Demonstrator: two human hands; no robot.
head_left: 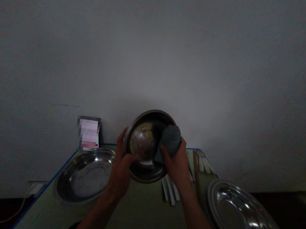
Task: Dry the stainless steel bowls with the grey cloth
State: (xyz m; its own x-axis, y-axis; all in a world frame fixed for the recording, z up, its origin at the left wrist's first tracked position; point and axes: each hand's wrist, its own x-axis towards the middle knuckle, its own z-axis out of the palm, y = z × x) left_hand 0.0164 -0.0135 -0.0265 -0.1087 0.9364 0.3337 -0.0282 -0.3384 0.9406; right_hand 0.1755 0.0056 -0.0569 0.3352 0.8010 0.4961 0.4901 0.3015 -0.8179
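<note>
A steel bowl (145,143) is held up over the table, tilted so its inside faces me. My left hand (120,170) grips its left rim, fingers curled round the edge. My right hand (177,162) is closed on a grey cloth (170,139) pressed against the bowl's inner right side.
A pale table (139,218) with a blue edge stands against a white wall. A wide steel dish (85,175) lies on the left, another steel dish (243,220) on the right. Chopsticks and pale utensils (171,190) lie behind the bowl. A white cable (16,211) hangs at the left.
</note>
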